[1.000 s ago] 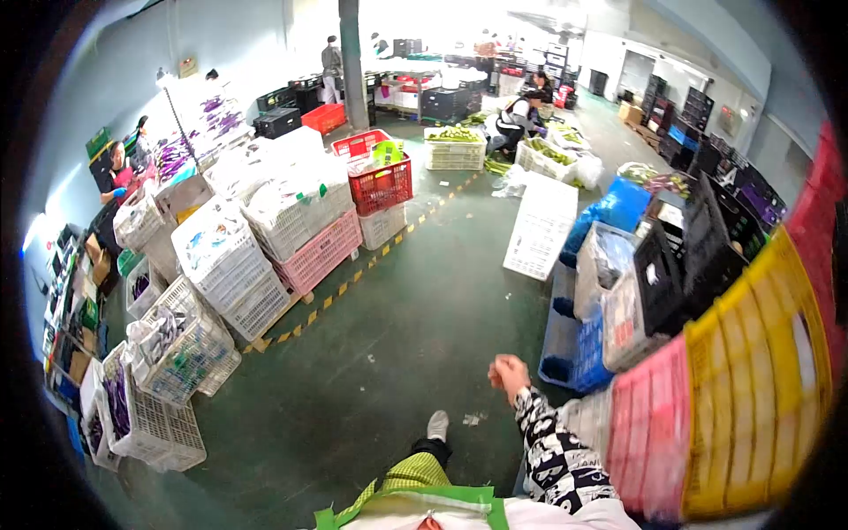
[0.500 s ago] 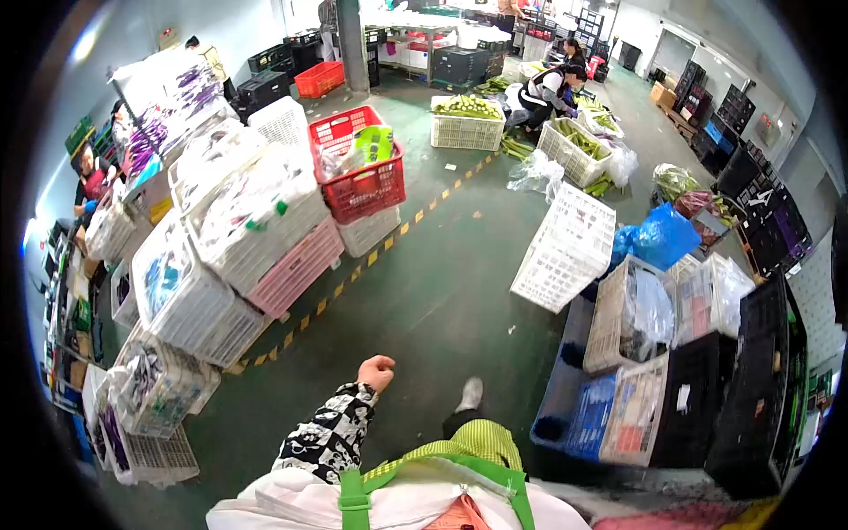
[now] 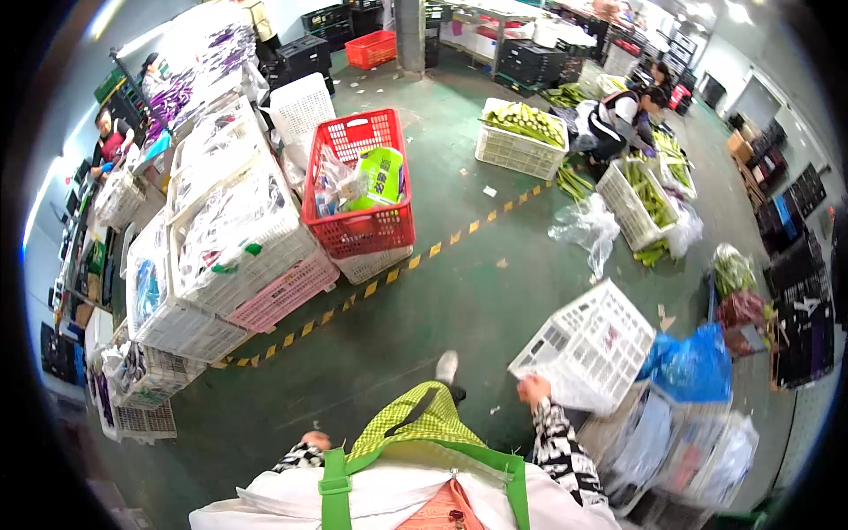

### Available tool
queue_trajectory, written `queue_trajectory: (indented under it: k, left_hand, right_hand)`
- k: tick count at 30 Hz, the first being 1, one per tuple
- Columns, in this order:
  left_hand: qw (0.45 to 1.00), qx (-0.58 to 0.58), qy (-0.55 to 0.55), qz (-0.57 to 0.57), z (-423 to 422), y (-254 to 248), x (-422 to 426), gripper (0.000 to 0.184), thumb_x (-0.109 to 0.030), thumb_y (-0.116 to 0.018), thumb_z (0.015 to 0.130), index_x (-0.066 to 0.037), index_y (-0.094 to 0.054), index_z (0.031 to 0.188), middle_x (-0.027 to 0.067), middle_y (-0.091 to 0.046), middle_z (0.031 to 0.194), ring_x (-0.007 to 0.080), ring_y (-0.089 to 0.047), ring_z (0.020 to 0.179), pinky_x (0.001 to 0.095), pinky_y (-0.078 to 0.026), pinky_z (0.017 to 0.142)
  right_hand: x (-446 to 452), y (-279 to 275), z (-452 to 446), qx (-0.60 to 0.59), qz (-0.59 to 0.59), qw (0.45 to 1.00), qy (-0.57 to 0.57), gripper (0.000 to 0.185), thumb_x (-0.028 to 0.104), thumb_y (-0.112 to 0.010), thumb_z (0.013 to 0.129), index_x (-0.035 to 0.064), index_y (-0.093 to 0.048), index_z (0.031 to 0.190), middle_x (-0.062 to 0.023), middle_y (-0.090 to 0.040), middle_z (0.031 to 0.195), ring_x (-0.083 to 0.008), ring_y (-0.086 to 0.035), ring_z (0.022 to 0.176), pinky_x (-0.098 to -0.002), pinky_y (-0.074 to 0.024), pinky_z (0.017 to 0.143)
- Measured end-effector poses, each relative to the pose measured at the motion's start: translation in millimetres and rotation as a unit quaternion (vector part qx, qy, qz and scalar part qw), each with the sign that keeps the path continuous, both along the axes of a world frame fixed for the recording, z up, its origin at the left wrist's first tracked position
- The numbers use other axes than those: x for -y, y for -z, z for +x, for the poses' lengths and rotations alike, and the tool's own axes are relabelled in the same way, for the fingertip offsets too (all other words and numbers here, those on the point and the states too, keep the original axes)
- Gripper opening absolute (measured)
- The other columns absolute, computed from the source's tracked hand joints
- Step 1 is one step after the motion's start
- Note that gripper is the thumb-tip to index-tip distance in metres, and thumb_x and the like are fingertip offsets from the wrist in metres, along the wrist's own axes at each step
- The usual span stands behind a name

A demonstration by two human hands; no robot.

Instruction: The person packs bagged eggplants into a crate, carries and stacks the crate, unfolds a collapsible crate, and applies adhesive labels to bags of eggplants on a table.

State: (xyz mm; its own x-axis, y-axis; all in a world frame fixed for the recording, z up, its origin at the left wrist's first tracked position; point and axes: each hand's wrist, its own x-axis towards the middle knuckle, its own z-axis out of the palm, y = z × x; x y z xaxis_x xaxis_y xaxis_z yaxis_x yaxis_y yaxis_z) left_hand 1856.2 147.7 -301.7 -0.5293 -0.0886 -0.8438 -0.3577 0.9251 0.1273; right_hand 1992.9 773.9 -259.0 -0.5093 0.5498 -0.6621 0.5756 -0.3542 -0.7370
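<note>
Where the left hand (image 3: 315, 440) had been swung out in front half a second earlier, it was now back low beside the body, well over on the near side of the red basket (image 3: 358, 231). It was small and blurry, so I can't tell you how curled its fingers were. The right hand (image 3: 533, 389) had come into view, right at the near edge of the white crate (image 3: 601, 340). Couldn't tell if the fingers were actually gripping that edge or just up against it. The crate was nearer to the wearer than before, to the right of the red basket and on its near side (it looked leaned over, though that could've been the fisheye).

The floor (image 3: 450, 300) was dark green, scattered with little scraps, and a yellow-and-black tape line (image 3: 370, 289) ran along just in front of the red basket. Stacked white crates (image 3: 199, 322) crowded its left side, with a pink crate (image 3: 287, 290) low among them. Behind it were a grey pillar (image 3: 410, 40) and a red bin (image 3: 371, 49). Off to its right sat a vegetable crate (image 3: 512, 157), with a crouching co-worker (image 3: 623, 115) beyond, and farther right on the near side was a blue bag (image 3: 698, 364).
</note>
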Motion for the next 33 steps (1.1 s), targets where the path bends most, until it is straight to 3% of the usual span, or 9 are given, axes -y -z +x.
queue_trajectory:
  k: [4,8,9,10,13,17,20,26,33]
  left_hand:
    - [0.992,-0.016,-0.117,-0.042,-18.6,-9.2,-53.8,0.027,-0.016,-0.066,0.065,-0.012,-0.073,0.091,0.0091,-0.070,0.085,0.0190,-0.067,0.080,0.0302,-0.052,0.076]
    - [0.982,-0.117,-0.148,-0.014,-89.3,15.6,-170.9,0.027,-0.013,-0.063,0.067,-0.010,-0.072,0.092,0.0095,-0.070,0.084,0.0182,-0.066,0.078,0.0298,-0.052,0.076]
    - [0.974,-0.166,-0.156,0.016,-123.6,12.7,-217.1,0.027,-0.013,-0.063,0.068,-0.009,-0.072,0.093,0.0096,-0.070,0.084,0.0180,-0.066,0.078,0.0297,-0.052,0.076]
    - [0.962,-0.214,-0.161,0.056,-158.1,4.2,-264.3,0.026,-0.012,-0.062,0.069,-0.009,-0.072,0.093,0.0097,-0.070,0.083,0.0178,-0.066,0.078,0.0296,-0.052,0.076]
    - [0.909,-0.307,-0.156,0.237,-289.1,-52.0,-422.6,0.026,-0.010,-0.060,0.071,-0.007,-0.072,0.094,0.0100,-0.070,0.083,0.0172,-0.066,0.076,0.0293,-0.052,0.076]
    - [0.825,-0.243,-0.123,0.496,-450.3,-120.9,-594.2,0.025,0.000,-0.054,0.074,-0.004,-0.067,0.095,0.0017,-0.063,0.077,0.0064,-0.056,0.067,0.0220,-0.047,0.063]
    - [0.789,-0.273,-0.087,0.544,-530.0,-147.3,-672.3,0.024,0.002,-0.052,0.074,-0.002,-0.064,0.095,0.0002,-0.062,0.077,0.0057,-0.056,0.070,0.0220,-0.047,0.064]
    - [0.819,-0.285,-0.196,0.457,-610.3,-186.8,-713.5,0.022,0.002,-0.053,0.073,-0.001,-0.067,0.089,-0.0028,-0.059,0.068,0.0037,-0.054,0.063,0.0209,-0.045,0.059]
    - [0.799,-0.399,-0.321,0.315,-695.5,-158.4,-698.5,0.021,0.007,-0.053,0.075,-0.002,-0.068,0.086,-0.0036,-0.057,0.065,0.0033,-0.050,0.058,0.0200,-0.040,0.053]
  right_hand:
    - [-80.8,-85.6,-202.8,-0.095,0.040,0.995,-0.017,0.025,0.013,-0.054,0.089,0.0013,-0.054,0.111,-0.0070,-0.064,0.085,-0.0151,-0.062,0.066,-0.0263,-0.0474,0.051]
    - [-164.5,-40.0,-236.3,0.002,0.023,0.999,-0.026,0.022,0.012,-0.058,0.087,0.0042,-0.057,0.108,-0.0076,-0.064,0.081,-0.0157,-0.061,0.058,-0.0282,-0.0458,0.043]
    - [-189.4,-11.1,-217.1,0.007,-0.013,1.000,-0.010,0.012,0.009,-0.057,0.087,0.0049,-0.060,0.098,-0.0079,-0.062,0.075,-0.0170,-0.057,0.053,-0.0295,-0.0430,0.040]
    - [-233.2,49.5,-178.5,-0.047,-0.173,0.983,-0.029,0.018,0.024,-0.057,0.082,0.0108,-0.057,0.070,-0.0043,-0.052,0.056,-0.0182,-0.048,0.043,-0.0322,-0.0360,0.037]
    - [-284.8,18.3,-164.0,0.156,-0.059,0.986,-0.006,0.017,0.023,-0.056,0.082,0.0100,-0.058,0.071,-0.0041,-0.052,0.057,-0.0180,-0.049,0.046,-0.0321,-0.0367,0.038]
    - [-355.3,13.3,-229.2,0.258,-0.019,0.965,-0.046,0.017,0.022,-0.055,0.083,0.0090,-0.058,0.073,-0.0038,-0.053,0.058,-0.0178,-0.050,0.048,-0.0321,-0.0377,0.039]
    - [-401.4,32.2,-290.0,0.313,0.009,0.937,-0.157,0.016,0.021,-0.054,0.083,0.0083,-0.059,0.074,-0.0036,-0.054,0.060,-0.0176,-0.051,0.051,-0.0321,-0.0384,0.040]
    - [-517.9,42.9,-517.4,0.276,0.058,0.924,-0.256,0.016,0.019,-0.052,0.084,0.0068,-0.060,0.077,-0.0032,-0.055,0.062,-0.0173,-0.052,0.055,-0.0320,-0.0399,0.042]
    - [-586.4,-2.6,-955.8,-0.044,0.081,0.979,-0.182,0.017,0.017,-0.050,0.085,0.0051,-0.061,0.080,-0.0028,-0.057,0.065,-0.0169,-0.055,0.060,-0.0320,-0.0416,0.044]
